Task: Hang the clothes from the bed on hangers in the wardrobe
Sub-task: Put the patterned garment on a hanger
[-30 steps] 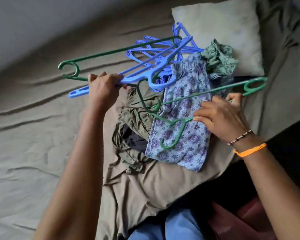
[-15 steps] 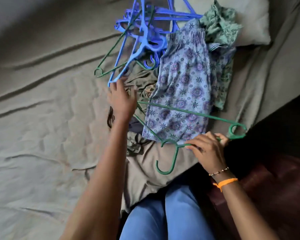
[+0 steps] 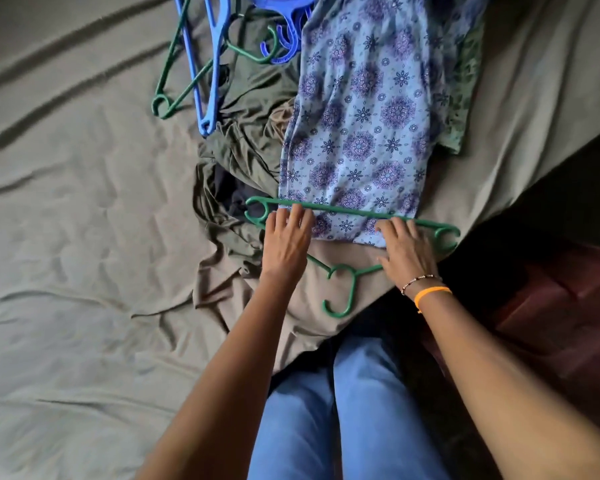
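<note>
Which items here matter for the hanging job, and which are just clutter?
In play: green hanger, patterned blue garment, olive garment, spare hangers, left hand, right hand.
Lying about: bed sheet, dark red floor.

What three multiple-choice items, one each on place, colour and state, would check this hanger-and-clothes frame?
1. Where does the green hanger under the hands lie?
A. across the near end of the patterned blue garment
B. on a pillow
C. on the floor

2. What colour is the band on the right wrist?
A. white
B. orange
C. black

3. How is the left hand?
A. closed in a fist round a blue hanger
B. lifted clear of the bed
C. fingers straight, resting at the hanger's bar

Answers: 1 A, the bar crosses the garment's near edge; 2 B, an orange band sits beside a beaded bracelet; 3 C, like the right hand, its fingers lie flat by the bar.
</note>
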`<action>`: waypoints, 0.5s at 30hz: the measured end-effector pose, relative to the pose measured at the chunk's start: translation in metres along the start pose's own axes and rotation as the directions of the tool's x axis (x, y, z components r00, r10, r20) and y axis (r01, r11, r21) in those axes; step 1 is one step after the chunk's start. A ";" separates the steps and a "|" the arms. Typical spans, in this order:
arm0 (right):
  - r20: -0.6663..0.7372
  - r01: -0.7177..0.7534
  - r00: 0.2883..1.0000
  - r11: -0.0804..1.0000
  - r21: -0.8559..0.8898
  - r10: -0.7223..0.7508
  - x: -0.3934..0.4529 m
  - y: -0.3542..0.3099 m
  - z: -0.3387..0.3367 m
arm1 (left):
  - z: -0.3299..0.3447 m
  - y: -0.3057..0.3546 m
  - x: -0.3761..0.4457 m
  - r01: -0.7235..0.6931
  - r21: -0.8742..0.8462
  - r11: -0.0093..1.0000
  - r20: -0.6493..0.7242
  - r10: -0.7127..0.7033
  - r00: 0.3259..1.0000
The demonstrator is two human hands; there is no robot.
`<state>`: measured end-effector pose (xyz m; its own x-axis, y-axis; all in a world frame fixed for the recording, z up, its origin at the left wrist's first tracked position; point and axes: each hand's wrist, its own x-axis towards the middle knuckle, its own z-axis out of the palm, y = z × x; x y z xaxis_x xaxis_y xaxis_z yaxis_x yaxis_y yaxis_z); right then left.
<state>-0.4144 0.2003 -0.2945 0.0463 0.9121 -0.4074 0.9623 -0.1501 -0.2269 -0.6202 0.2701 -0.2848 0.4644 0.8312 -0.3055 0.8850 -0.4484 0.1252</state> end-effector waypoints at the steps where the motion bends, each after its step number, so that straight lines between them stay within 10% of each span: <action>1: -0.036 0.023 0.999 1.000 0.000 -0.023 0.003 0.002 0.000 | 0.001 -0.003 0.003 -0.023 0.000 1.000 -0.021 0.023 0.999; 7: -0.109 -0.033 0.985 0.768 0.639 0.133 0.003 0.012 -0.026 | -0.022 -0.020 0.013 -0.048 -0.282 0.958 -0.018 0.045 0.999; 11: 0.001 -0.117 0.988 0.732 0.672 0.157 -0.007 0.023 -0.050 | -0.045 -0.021 0.005 -0.062 -0.405 0.912 0.149 0.133 0.980; 15: 0.414 -0.294 0.910 0.750 0.592 0.029 -0.009 0.029 -0.072 | -0.077 -0.014 0.004 -0.060 -0.254 0.965 0.538 0.193 0.820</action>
<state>-0.3677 0.2152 -0.2341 -0.0406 0.6677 -0.7434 0.5495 -0.6064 -0.5747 -0.6280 0.3052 -0.2148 0.5342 0.4186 -0.7345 0.8346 -0.3993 0.3794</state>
